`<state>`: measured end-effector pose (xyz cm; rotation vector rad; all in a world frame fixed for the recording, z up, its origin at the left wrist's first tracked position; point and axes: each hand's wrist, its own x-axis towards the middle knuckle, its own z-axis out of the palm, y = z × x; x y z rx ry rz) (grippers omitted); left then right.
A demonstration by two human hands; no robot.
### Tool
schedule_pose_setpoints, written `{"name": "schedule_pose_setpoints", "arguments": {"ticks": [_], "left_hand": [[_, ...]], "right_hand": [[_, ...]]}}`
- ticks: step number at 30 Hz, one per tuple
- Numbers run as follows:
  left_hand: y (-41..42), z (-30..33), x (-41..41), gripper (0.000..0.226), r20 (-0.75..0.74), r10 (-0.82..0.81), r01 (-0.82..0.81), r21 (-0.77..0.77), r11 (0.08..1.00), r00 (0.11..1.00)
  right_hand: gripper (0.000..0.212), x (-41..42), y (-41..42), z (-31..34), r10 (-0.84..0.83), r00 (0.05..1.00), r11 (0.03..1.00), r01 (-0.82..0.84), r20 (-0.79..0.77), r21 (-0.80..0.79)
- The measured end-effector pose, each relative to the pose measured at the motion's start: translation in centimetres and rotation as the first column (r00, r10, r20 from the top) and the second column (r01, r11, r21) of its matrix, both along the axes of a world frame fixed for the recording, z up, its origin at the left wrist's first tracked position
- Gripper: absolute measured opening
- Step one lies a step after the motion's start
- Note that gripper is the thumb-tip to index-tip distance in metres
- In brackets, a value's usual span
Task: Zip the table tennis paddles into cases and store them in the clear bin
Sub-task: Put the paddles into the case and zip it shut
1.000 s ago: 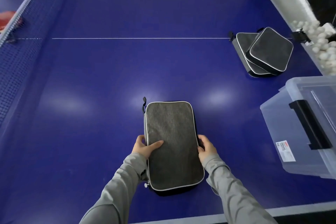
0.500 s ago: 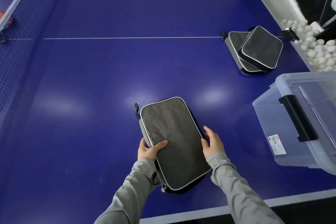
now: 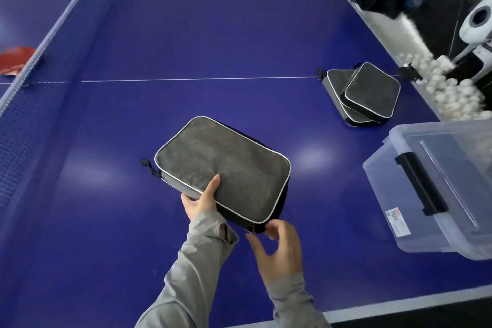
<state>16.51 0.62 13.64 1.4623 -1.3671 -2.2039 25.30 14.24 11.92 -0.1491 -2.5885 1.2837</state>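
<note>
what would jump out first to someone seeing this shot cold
The grey paddle case near the middle of the blue table, gripped at its near edge by the left hand while the right hand reaches for its zipper corner. Next, the clear bin at right, and two more stacked cases beyond it.

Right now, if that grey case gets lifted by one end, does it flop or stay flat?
Probably stays mostly flat: the grey case keeps a crisp piped rim and an even top while the left hand grips one long edge. Likely light for its size, as that one hand steadies it. The fabric face looks matte, so it should not slip much. The right hand is at the zipper corner.
</note>
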Motion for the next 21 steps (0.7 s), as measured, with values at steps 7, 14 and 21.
{"name": "schedule_pose_setpoints", "arguments": {"ticks": [7,14,21], "left_hand": [[-0.8,2.6,-0.1,0.048,-0.056,0.076,-0.077,-0.017,0.997,0.996],[-1.6,3.4,0.5,0.049,-0.06,0.115,-0.118,-0.036,0.992,0.991],[-2.7,3.8,0.6,0.05,-0.058,0.139,-0.142,-0.057,0.988,0.989]], "right_hand": [[0.023,-1.3,-2.3,1.1,0.005,0.995,0.995,0.005,-0.102,0.1],[0.02,-1.2,-3.1,1.5,0.048,0.997,0.995,-0.042,-0.064,0.093],[0.014,-1.5,-2.6,2.2,0.037,0.994,0.998,-0.03,-0.106,0.064]]}}
